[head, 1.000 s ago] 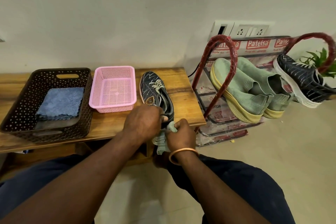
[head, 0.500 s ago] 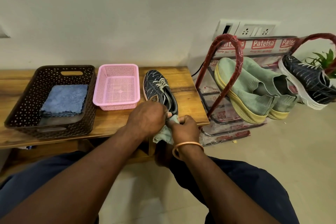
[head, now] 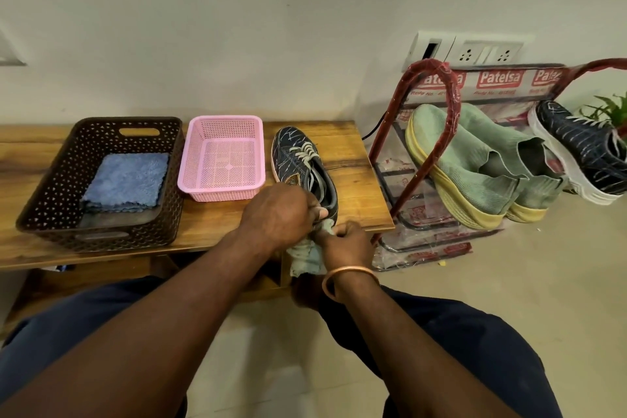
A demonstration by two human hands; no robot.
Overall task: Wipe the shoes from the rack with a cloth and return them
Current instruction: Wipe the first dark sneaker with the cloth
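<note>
Against the pale wall a long wooden bench [head: 353,159] is standing, and just to its right one red-framed shoe rack [head: 498,78] is sitting on the floor. Two baskets are resting side by side on the bench: a big brown basket [head: 44,200] at the left and a smaller pink basket [head: 190,159] beside it.

I am counting four shoes altogether. Three are leaning on the rack: a pair of green shoes [head: 468,166] and, at the far right, one dark shoe with a white sole [head: 583,153]. The fourth, the dark laced shoe [head: 298,159], is lying on the bench just right of the pink basket. Its long axis is running from the front edge back toward the wall, with the toe pointing at the wall and leaning a little left, and the heel at the near edge.

A person is working at that heel. The left hand [head: 274,214] is curling its fingers round the back of the shoe, the thumb tip showing at the collar. The right hand [head: 349,241], wearing a copper bangle [head: 349,273], is clenching round a pale green cloth [head: 305,254]. It is holding the cloth up against the heel while the rest is hanging below the bench edge.

Two cloths are showing: that one, and a folded blue cloth [head: 125,180] lying in the brown basket.
</note>
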